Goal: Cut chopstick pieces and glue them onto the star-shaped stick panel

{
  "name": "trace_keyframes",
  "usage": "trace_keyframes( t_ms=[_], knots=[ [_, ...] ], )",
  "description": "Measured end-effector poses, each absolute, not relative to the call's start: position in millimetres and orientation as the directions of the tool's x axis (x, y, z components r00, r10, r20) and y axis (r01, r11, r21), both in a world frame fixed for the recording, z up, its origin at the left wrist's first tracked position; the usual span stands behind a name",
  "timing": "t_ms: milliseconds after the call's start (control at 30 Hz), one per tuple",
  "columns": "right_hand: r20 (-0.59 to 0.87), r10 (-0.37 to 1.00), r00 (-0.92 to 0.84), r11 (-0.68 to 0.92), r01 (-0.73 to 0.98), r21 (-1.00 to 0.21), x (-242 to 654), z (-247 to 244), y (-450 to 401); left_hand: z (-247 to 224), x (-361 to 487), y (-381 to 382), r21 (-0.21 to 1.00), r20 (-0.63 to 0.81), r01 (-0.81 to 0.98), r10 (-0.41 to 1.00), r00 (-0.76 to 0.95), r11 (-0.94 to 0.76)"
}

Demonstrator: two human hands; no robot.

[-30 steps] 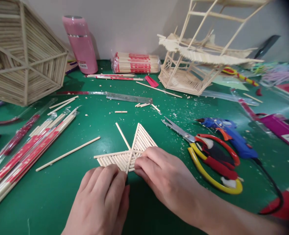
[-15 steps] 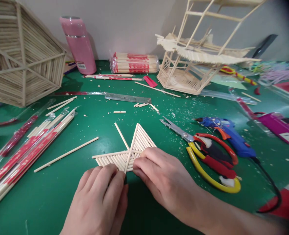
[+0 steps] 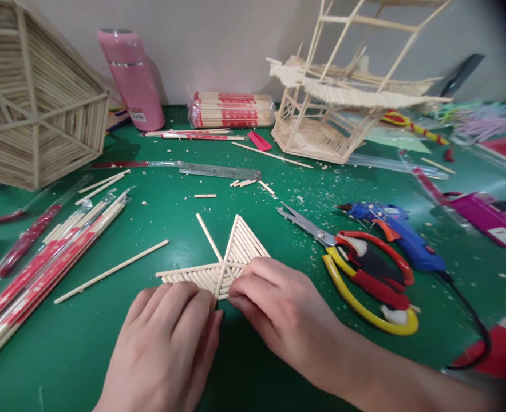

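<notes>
A flat panel of thin wooden sticks [image 3: 245, 243] lies on the green table in front of me, with crossing spokes and two filled sections. My left hand [image 3: 167, 337] is closed on its near left edge, the fingertips hidden behind the knuckles. Bent fingers of my right hand [image 3: 279, 315] pinch the panel's near right edge. One bare spoke [image 3: 209, 236] points away from me. To the left lies a loose stick [image 3: 111, 272].
Scissors [image 3: 317, 229] and a blue glue gun [image 3: 399, 232] lie right. Wrapped chopsticks [image 3: 59, 269] are left. Behind stand a stick-built house model [image 3: 308, 129], a chopstick bundle [image 3: 231, 110], a pink bottle [image 3: 133, 80] and a large stick-covered panel [image 3: 64, 114]. A ruler [image 3: 218, 170] lies mid-table.
The whole view has shifted slightly, so things appear a little farther left. My left hand has moved slightly over the panel's near left edge; my right hand keeps its grip.
</notes>
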State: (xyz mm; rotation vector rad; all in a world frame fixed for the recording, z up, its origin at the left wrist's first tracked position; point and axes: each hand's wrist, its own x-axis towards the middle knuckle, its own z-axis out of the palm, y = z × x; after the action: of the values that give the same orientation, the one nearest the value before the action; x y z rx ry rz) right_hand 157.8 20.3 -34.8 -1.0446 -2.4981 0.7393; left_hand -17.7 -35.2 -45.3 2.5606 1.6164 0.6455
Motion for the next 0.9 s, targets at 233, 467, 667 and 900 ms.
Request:
trace_keyframes(
  t_ms=[233,467,667,900],
  knots=[
    [0.107,0.749,-0.654,0.546,0.516,-0.660,166.7,-30.7,21.4,-44.7,-8.3,-25.7,0.249,0.339,0.851,0.865,0.370,-0.462],
    [0.119,0.767,-0.631,0.578,0.598,-0.555,170.7,-25.7,22.4,-39.3,-1.7,-21.3,0.188,0.273,0.858,0.865,0.422,-0.478],
    [0.054,0.773,-0.632,0.553,0.629,-0.546,171.6,-26.7,26.3,-39.1,-4.5,-20.3,0.070,0.297,0.828,0.804,0.515,-0.556],
    [0.040,0.773,-0.633,0.545,0.631,-0.553,172.8,-27.5,26.0,-41.1,-2.7,-20.8,-0.023,0.290,0.823,0.785,0.548,-0.567]
  ],
)
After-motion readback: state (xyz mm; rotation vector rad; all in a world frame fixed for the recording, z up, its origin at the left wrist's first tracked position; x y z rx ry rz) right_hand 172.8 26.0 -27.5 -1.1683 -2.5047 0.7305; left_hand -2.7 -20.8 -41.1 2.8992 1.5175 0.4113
